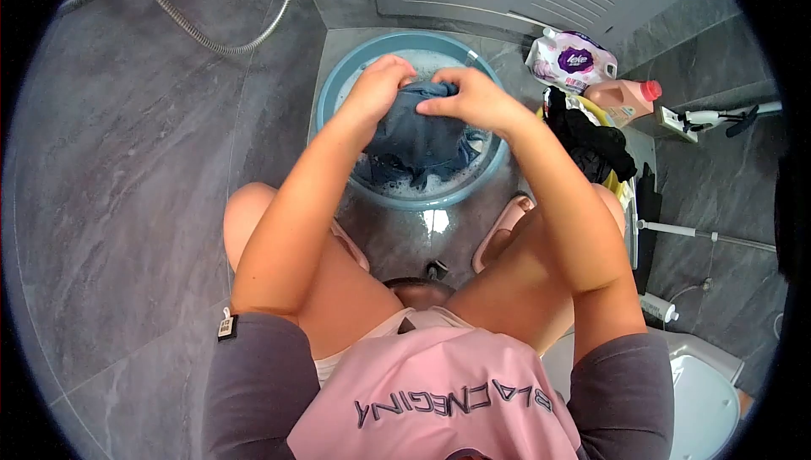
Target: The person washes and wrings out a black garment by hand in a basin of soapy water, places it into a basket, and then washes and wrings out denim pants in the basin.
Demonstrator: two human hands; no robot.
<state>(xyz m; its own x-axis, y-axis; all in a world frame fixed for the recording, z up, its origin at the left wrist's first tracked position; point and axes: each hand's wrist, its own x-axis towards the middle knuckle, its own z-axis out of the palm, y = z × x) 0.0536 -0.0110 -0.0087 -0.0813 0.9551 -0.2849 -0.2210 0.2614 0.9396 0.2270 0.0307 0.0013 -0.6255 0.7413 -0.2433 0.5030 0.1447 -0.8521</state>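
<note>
A dark blue wet garment (pixel 416 135) hangs bunched between my two hands over a round blue basin (pixel 435 204); its kind is not clear. My left hand (pixel 382 88) grips its upper left edge, the fingertips partly hidden by the cloth. On the upper right edge, my right hand (pixel 476 103) pinches the fabric between thumb and fingers. The garment's lower part lies in soapy water (pixel 435 60) with white foam, inside the basin.
Right of the basin, dark clothes (pixel 585 139) fill a yellow-rimmed container. Behind them are a white and purple detergent bag (pixel 572 60) and a pink bottle (pixel 623 98) with a red cap. A metal shower hose (pixel 198 36) hangs at upper left. A toilet (pixel 705 401) stands at lower right.
</note>
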